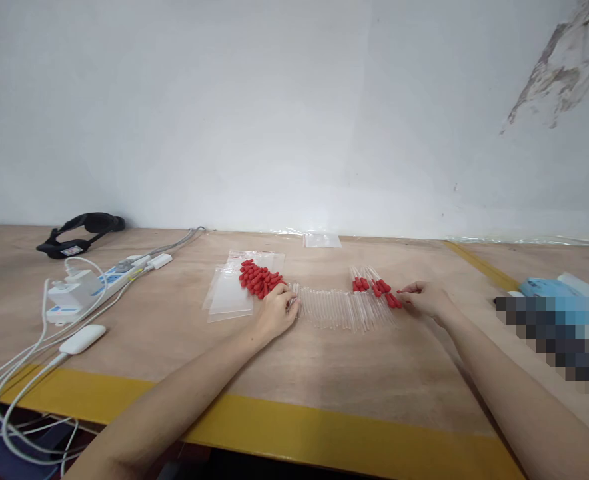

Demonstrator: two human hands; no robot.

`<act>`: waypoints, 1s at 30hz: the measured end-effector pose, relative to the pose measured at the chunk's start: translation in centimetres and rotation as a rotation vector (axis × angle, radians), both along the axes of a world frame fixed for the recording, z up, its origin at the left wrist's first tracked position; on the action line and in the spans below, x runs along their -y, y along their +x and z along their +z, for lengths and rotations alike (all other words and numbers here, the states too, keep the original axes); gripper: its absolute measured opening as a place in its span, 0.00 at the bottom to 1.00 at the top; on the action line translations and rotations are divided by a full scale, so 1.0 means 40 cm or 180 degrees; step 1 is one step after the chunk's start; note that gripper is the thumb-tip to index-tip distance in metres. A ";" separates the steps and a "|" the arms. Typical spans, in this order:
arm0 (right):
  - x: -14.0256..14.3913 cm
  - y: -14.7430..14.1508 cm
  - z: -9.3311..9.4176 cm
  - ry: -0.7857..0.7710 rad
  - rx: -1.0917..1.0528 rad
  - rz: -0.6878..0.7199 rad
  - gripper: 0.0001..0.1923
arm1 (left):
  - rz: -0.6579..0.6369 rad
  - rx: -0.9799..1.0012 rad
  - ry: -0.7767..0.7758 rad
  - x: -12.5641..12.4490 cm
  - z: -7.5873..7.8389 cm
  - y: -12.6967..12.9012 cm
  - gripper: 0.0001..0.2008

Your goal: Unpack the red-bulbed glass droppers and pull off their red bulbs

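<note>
A row of clear glass dropper tubes lies side by side on the table. My left hand is at the row's left end, its fingers curled together on what looks like one clear tube. Just behind that hand, a heap of loose red rubber bulbs rests on clear plastic bags. Over the row's right end lie several droppers with red bulbs fitted on their tubes. My right hand is beside them, thumb and fingers pinched at a small red bulb.
To the left are a power strip with white adapters, trailing cables and a black headset. A small clear bag lies near the wall. A blue packet and a blurred patch are at the right. Yellow tape lines the front edge.
</note>
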State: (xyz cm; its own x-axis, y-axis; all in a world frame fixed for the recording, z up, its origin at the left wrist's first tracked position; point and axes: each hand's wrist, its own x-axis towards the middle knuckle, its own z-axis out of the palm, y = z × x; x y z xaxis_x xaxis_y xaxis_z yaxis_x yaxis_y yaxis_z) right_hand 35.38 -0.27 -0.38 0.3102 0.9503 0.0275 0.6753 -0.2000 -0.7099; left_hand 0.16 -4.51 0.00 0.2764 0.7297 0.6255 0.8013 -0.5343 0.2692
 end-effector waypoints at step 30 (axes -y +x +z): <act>0.022 -0.115 0.031 0.1085 0.0777 -0.0099 0.17 | -0.0008 0.0723 0.0069 -0.009 0.015 -0.047 0.08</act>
State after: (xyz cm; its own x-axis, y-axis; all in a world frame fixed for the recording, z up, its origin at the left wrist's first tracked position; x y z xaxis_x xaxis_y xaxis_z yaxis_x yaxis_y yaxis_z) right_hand 30.78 -1.13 0.86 0.2840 0.8643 0.4150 0.8293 -0.0042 -0.5588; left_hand -1.71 -4.14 0.60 0.1287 0.7148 0.6874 0.7201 -0.5439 0.4309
